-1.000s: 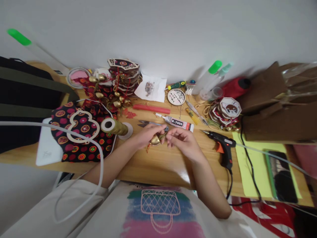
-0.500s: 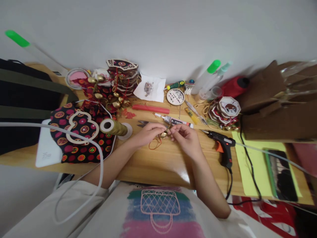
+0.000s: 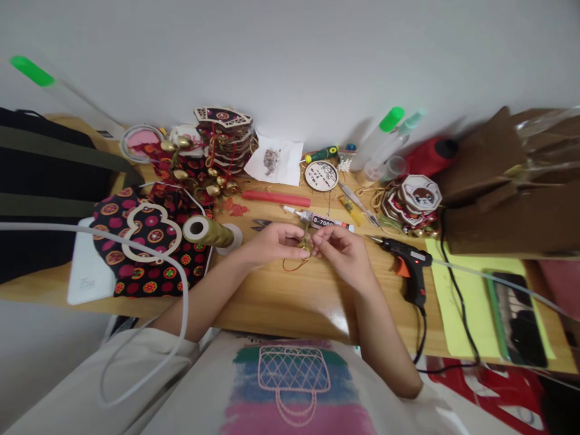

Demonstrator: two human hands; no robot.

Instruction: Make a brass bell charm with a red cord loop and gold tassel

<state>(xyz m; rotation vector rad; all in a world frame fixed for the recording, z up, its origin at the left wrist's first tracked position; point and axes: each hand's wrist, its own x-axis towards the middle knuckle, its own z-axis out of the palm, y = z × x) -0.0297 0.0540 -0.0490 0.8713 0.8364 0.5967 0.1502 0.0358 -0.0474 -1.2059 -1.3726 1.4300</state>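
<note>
My left hand (image 3: pixel 272 243) and my right hand (image 3: pixel 341 252) meet over the middle of the wooden table (image 3: pixel 290 302). Both pinch a small gold bell (image 3: pixel 304 244) between their fingertips. A thin red cord (image 3: pixel 293 264) hangs from the bell in a loop onto the wood. Just behind my fingers lie a B-7000 glue tube (image 3: pixel 324 222) and small scissors (image 3: pixel 260 225).
A black hot glue gun (image 3: pixel 408 266) with its cable lies right of my hands. Patterned fabric with a wooden gourd frame (image 3: pixel 147 232) and a gold thread spool (image 3: pixel 208 232) sit left. Finished ornaments (image 3: pixel 222 142), a red stick (image 3: pixel 276 199), bottles (image 3: pixel 378 136) and brown cardboard (image 3: pixel 498 199) line the back.
My hands have shifted slightly forward and together on the bell. The red cord, bunched under my left hand before, now hangs lower as a loose loop on the table.
</note>
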